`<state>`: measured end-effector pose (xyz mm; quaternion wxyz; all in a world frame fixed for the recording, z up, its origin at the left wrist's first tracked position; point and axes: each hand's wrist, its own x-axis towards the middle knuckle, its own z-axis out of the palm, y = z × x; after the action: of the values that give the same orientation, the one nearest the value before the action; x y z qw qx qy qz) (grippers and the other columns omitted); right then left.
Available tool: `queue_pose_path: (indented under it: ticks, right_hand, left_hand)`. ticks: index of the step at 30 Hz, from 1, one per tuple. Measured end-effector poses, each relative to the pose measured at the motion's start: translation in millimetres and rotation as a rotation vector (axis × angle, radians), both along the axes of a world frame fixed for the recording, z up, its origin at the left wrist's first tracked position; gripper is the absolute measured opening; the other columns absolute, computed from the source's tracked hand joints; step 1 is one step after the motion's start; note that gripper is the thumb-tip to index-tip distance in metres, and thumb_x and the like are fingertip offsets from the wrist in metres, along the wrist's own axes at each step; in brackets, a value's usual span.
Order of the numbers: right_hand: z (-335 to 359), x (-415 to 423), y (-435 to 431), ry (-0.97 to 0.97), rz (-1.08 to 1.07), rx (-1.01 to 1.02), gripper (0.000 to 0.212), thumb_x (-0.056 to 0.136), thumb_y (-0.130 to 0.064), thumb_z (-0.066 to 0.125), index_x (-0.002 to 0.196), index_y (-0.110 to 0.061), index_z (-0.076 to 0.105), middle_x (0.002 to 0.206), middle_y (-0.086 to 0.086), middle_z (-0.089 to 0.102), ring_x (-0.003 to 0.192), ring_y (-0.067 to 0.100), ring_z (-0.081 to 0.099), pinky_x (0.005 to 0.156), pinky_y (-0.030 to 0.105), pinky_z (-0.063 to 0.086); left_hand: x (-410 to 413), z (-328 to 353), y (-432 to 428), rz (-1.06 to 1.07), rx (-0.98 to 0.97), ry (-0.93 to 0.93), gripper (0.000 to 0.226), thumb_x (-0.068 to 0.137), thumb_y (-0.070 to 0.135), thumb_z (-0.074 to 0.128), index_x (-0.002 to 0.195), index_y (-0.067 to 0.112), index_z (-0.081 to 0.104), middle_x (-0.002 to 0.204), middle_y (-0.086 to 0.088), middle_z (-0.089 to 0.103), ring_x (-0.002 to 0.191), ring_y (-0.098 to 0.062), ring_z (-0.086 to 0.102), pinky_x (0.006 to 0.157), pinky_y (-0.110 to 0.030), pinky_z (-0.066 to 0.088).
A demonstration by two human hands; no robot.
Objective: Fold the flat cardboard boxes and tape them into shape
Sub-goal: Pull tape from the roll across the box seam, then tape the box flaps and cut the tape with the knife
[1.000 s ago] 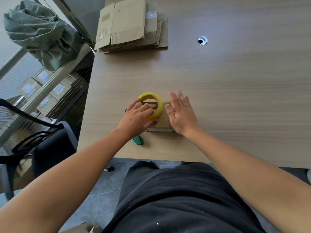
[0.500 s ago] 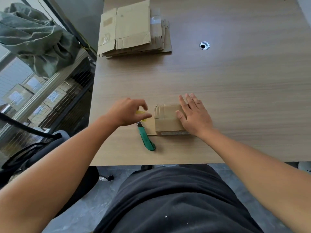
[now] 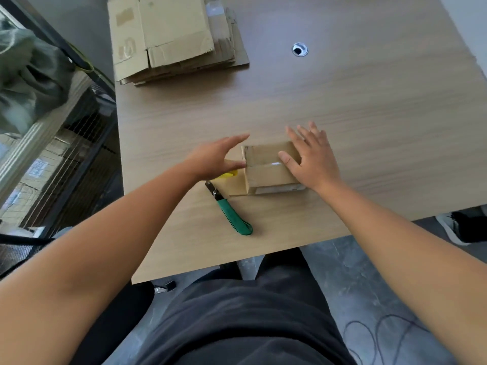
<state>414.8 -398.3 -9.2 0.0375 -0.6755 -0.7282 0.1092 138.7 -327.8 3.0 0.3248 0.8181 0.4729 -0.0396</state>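
The right hand point(image 3: 313, 162) rests, fingers flat, on a small brown cardboard box point(image 3: 264, 168). Left of it the left hand point(image 3: 213, 159), fingers extended, covers a yellow tape roll point(image 3: 228, 175).

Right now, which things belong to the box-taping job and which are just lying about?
Job: folded box, yellow tape roll (mostly hidden), green utility knife, stack of flat cardboard.
Lying about: grey-green sack, table grommet, shoe.

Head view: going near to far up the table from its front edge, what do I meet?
Green utility knife → small taped cardboard box → stack of flat cardboard boxes. The cable grommet lies level with the stack, so left out.
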Motion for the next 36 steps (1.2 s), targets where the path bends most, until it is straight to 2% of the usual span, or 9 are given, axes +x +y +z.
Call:
queue_pose_path:
  ticks: [4, 7, 10, 14, 21, 25, 29, 33, 36]
  right_hand:
    - [10.9, -4.6, -3.1, 0.056, 0.047, 0.378, 0.059, 0.104, -0.045, 0.048, 0.147, -0.005, 0.049, 0.152, 0.015, 0.048, 0.152, 0.036, 0.026, 0.125, 0.055, 0.015]
    - [6.0, -42.4, -44.4, 0.329, 0.273, 0.606, 0.051, 0.102, -0.034, 0.057, 0.139, 0.002, 0.055, 0.146, 0.017, 0.054, 0.148, 0.036, 0.035, 0.121, 0.053, 0.027]
    - [-20.5, -103.8, -107.0, 0.429, 0.514, 0.34, 0.056, 0.099, -0.036, 0.065, 0.141, 0.0, 0.054, 0.145, 0.016, 0.055, 0.144, 0.033, 0.041, 0.119, 0.046, 0.033]
    - [-66.6, -139.9, -136.4, 0.285, 0.168, -0.111, 0.081, 0.094, -0.053, 0.063, 0.153, -0.004, 0.038, 0.155, 0.014, 0.041, 0.145, 0.035, 0.034, 0.119, 0.048, 0.031]
    - [-89.6, -162.7, -114.8, 0.158, 0.03, -0.052, 0.047, 0.094, -0.039, 0.068, 0.123, -0.003, 0.061, 0.113, 0.016, 0.06, 0.1, 0.038, 0.056, 0.081, 0.047, 0.045]
    - [-62.5, -137.8, -135.1, 0.404, 0.034, -0.152, 0.037, 0.103, -0.026, 0.054, 0.129, 0.0, 0.053, 0.108, 0.013, 0.055, 0.096, 0.028, 0.05, 0.083, 0.043, 0.045]
    - [-7.4, -103.3, -174.1, 0.659, -0.181, -0.073, 0.028, 0.104, -0.032, 0.05, 0.124, -0.012, 0.052, 0.093, -0.007, 0.05, 0.079, 0.01, 0.046, 0.068, 0.021, 0.037]
    - [38.4, -96.0, -123.2, 0.555, -0.38, 0.154, 0.029, 0.102, -0.041, 0.041, 0.096, -0.015, 0.054, 0.089, -0.004, 0.052, 0.093, 0.022, 0.046, 0.085, 0.028, 0.034]
    - [46.5, -99.7, -71.7, 0.404, -0.348, -0.009, 0.049, 0.104, -0.036, 0.039, 0.124, 0.001, 0.062, 0.138, 0.016, 0.055, 0.136, 0.034, 0.042, 0.116, 0.039, 0.024]
  left_hand:
    - [4.7, 0.1, 18.9, -0.075, -0.107, -0.051, 0.069, 0.093, 0.053, 0.064, 0.151, 0.056, 0.027, 0.151, 0.016, 0.049, 0.138, -0.019, 0.047, 0.111, -0.036, 0.037]
    - [12.1, -2.4, 24.2, -0.079, -0.117, -0.105, 0.063, 0.094, 0.046, 0.067, 0.151, 0.048, 0.038, 0.139, 0.014, 0.06, 0.129, -0.017, 0.055, 0.101, -0.025, 0.036]
    - [14.7, -6.1, 20.0, -0.065, -0.114, -0.14, 0.061, 0.094, 0.043, 0.068, 0.15, 0.045, 0.042, 0.134, 0.016, 0.063, 0.125, -0.012, 0.057, 0.099, -0.019, 0.035]
    - [16.6, -8.6, 15.9, -0.067, -0.135, -0.142, 0.06, 0.094, 0.045, 0.067, 0.149, 0.045, 0.042, 0.134, 0.017, 0.063, 0.124, -0.008, 0.055, 0.097, -0.019, 0.034]
    - [16.6, -8.5, 11.6, -0.035, -0.163, -0.123, 0.063, 0.093, 0.046, 0.067, 0.15, 0.047, 0.04, 0.132, 0.017, 0.066, 0.124, -0.004, 0.056, 0.102, -0.023, 0.038]
    - [14.4, -6.5, 10.3, -0.041, -0.154, -0.105, 0.063, 0.094, 0.045, 0.067, 0.15, 0.048, 0.039, 0.133, 0.016, 0.065, 0.126, -0.009, 0.057, 0.108, -0.03, 0.04]
    - [13.3, -11.6, 7.4, -0.027, -0.172, -0.157, 0.062, 0.093, 0.042, 0.069, 0.149, 0.043, 0.043, 0.133, 0.011, 0.066, 0.126, -0.013, 0.058, 0.109, -0.034, 0.041]
    - [13.8, -19.0, -1.2, 0.06, -0.203, -0.265, 0.055, 0.092, 0.04, 0.072, 0.144, 0.034, 0.054, 0.13, 0.008, 0.068, 0.122, -0.01, 0.061, 0.101, -0.026, 0.043]
    - [17.1, -22.0, -6.7, 0.138, -0.188, -0.287, 0.048, 0.09, 0.043, 0.073, 0.135, 0.028, 0.062, 0.123, 0.006, 0.071, 0.115, -0.011, 0.065, 0.1, -0.03, 0.047]
